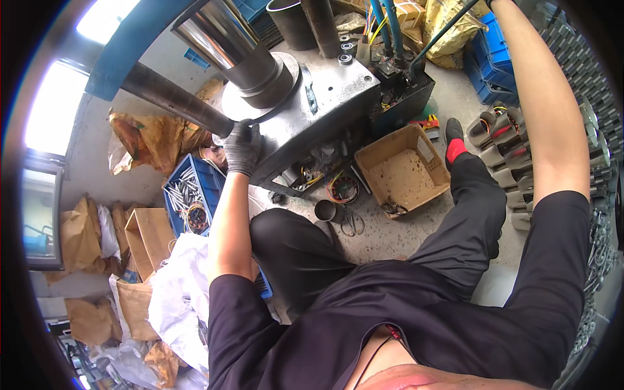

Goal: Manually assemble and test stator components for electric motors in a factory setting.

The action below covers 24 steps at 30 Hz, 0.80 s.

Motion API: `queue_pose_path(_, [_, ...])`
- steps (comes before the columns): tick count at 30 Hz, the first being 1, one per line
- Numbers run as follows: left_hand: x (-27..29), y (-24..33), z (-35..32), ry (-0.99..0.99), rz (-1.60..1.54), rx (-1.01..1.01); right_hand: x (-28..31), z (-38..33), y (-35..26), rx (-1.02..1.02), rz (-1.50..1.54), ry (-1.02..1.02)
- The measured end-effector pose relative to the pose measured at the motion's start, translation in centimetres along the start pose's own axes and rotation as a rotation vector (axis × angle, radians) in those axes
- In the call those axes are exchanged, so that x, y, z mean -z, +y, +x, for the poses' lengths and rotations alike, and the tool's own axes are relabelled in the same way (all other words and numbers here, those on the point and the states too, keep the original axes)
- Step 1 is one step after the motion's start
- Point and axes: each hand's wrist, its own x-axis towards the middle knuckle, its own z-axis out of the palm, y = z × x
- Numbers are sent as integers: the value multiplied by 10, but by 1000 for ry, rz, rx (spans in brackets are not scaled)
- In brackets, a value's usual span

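Note:
My left hand (242, 148), in a dark grey glove, lies on the near left corner of a heavy press bed (338, 81), by the foot of a dark steel column (179, 97). Its fingers lie flat against the metal, holding nothing loose. At the top right edge my right hand (496, 2) is mostly cut off; it is closed on the end of a long dark lever (448, 31) running down to the pump unit (406, 91). A shiny ram (218, 36) stands over a round plate on the bed. Small ring bearings (345, 59) sit near its far edge.
An open cardboard box (403, 166) stands on the floor ahead of my legs, with scissors (353, 224) and a metal ring nearby. A blue crate of metal shafts (184, 188) is at left. Metal motor housings (507, 130) and stacked blue crates (491, 62) stand at right.

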Motion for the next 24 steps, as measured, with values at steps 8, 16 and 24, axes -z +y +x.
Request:
queue_pose_path(8, [4,18,23,-321,307,66,38,-41,-55,-145,-136,-108])
queue_pose_path(16, [13,137,39,-463,33,86,43,-37,-46,-120,-148,-87])
queue_pose_path(24, [-7,183,11,-574,-326,153,32,-39,-45,-146,-170,-117])
